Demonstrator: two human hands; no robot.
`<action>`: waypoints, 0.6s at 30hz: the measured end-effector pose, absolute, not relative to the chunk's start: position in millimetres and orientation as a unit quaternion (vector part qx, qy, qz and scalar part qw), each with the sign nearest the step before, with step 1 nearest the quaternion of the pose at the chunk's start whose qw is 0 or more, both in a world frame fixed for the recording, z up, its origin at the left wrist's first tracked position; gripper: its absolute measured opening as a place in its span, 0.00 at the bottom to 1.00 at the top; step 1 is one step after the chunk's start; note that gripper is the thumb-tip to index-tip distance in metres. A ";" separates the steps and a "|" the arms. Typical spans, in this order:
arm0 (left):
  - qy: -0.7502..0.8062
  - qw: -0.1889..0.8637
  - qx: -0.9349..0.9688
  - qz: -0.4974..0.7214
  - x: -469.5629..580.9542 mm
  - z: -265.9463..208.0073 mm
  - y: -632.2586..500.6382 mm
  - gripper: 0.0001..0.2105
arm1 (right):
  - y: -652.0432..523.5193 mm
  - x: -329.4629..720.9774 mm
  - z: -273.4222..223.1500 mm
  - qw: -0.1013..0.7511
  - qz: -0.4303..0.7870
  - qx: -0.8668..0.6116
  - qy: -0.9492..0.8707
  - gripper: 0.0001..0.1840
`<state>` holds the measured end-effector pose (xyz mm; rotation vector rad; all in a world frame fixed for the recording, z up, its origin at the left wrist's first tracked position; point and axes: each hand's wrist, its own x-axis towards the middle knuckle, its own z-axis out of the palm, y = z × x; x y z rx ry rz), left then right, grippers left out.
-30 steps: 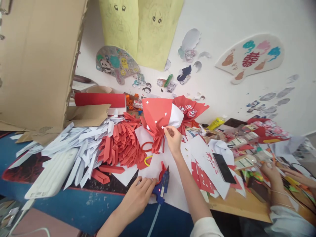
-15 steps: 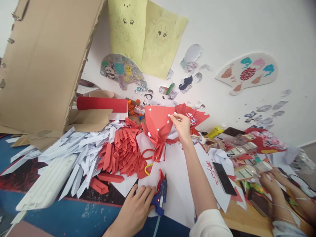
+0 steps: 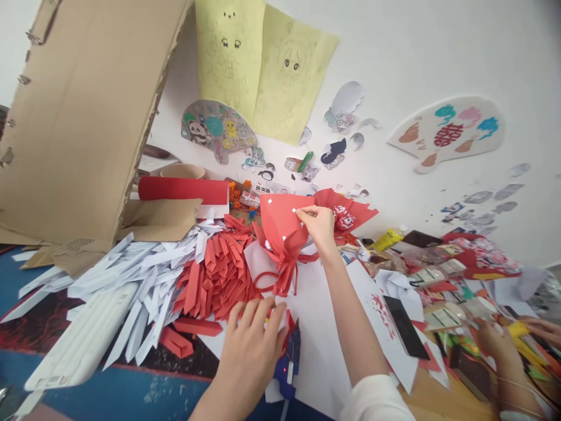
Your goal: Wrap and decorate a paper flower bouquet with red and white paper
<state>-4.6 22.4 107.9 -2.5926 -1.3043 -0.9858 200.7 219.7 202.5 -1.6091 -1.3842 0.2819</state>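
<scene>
Red wrap (image 3: 283, 219) ahead of left hand (image 3: 252, 342), which is loosely spread beside glue gun (image 3: 289, 365). Several white stars (image 3: 269, 201) already on; right hand (image 3: 319, 227) at wrap, pinching or pressing, I can't tell. Remainder: unclear.

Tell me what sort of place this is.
Likely a papercraft workspace, judging by the blue glue gun, folded red paper strips and gathered red paper wrap.

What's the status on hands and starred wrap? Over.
Right hand at starred wrap. Left hand open beside glue gun. Red strips heaped alongside wrap.
</scene>
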 end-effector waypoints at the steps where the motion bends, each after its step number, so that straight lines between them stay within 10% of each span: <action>1: -0.447 0.032 -0.827 -0.338 -0.1 118.1 28.3 0.12 | 218.7 199.7 202.4 0.469 0.107 -0.670 -0.566 0.14; 18: -0.480 -0.012 -0.800 -0.360 42.7 228.3 239.3 0.21 | 217.9 186.8 206.8 0.419 0.062 -0.729 -0.537 0.11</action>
